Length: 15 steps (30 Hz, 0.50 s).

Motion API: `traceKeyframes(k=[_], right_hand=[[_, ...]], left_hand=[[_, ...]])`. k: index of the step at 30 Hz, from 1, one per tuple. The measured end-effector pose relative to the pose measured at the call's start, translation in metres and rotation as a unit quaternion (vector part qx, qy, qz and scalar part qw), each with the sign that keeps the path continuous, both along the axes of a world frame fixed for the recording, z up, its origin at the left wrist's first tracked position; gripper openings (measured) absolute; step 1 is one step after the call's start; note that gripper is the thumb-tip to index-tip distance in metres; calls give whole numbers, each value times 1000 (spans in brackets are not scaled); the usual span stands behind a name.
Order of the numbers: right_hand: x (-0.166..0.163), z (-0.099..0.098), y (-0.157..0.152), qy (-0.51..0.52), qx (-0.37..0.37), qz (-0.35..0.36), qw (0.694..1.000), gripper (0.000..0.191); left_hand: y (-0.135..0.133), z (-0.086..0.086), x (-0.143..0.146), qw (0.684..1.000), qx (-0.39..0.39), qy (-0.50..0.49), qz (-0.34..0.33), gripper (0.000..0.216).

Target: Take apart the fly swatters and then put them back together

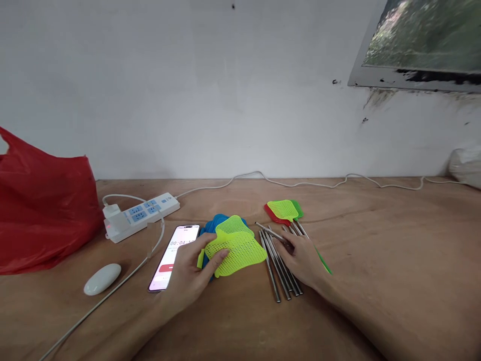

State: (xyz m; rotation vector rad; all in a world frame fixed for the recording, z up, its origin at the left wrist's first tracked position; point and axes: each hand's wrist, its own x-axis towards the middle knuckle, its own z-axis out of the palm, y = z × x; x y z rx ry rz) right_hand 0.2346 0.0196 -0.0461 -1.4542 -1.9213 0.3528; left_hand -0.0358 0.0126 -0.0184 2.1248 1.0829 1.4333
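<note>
Between the thumb and fingers of my left hand [190,268] is a yellow-green fly swatter head [242,254], its mesh facing up. Under and behind it lie another yellow-green head [236,224] and several blue heads [218,219], partly covered. My right hand [302,258] is closed around a metal rod [269,230] whose free end points left towards the held head, apart from it. Several loose metal rods [277,271] lie side by side below that hand. Beyond it, swatters with yellow-green [283,209], red [273,215] and green [298,207] heads lie overlapped, with metal handles attached.
Left of my left hand lies a lit phone [178,250] showing a timer. Farther left are a white power strip [145,213], a white mouse-shaped object [102,279] and a red plastic bag [45,205]. A white cable [263,176] runs along the wall.
</note>
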Motion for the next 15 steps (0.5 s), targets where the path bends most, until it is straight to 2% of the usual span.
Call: traceKeyframes(k=[1, 3, 6, 10, 15], right_hand=[[0, 1, -1, 28, -7, 7, 1000, 26], [-1, 0, -1, 102, -22, 19, 994, 27], [-3, -4, 0, 218, -40, 22, 975, 31], [-5, -5, 4, 371, -68, 50, 925, 33], [0, 5, 8, 497, -103, 29, 861, 29]], left_hand=[[0, 3, 1, 996, -81, -34, -22, 21], [2, 10, 5, 965, -229, -76, -101, 32], [5, 13, 7, 918, -346, -104, -163, 36], [5, 6, 5, 892, -406, -107, -168, 34], [3, 0, 3, 928, -358, -32, -99, 37]])
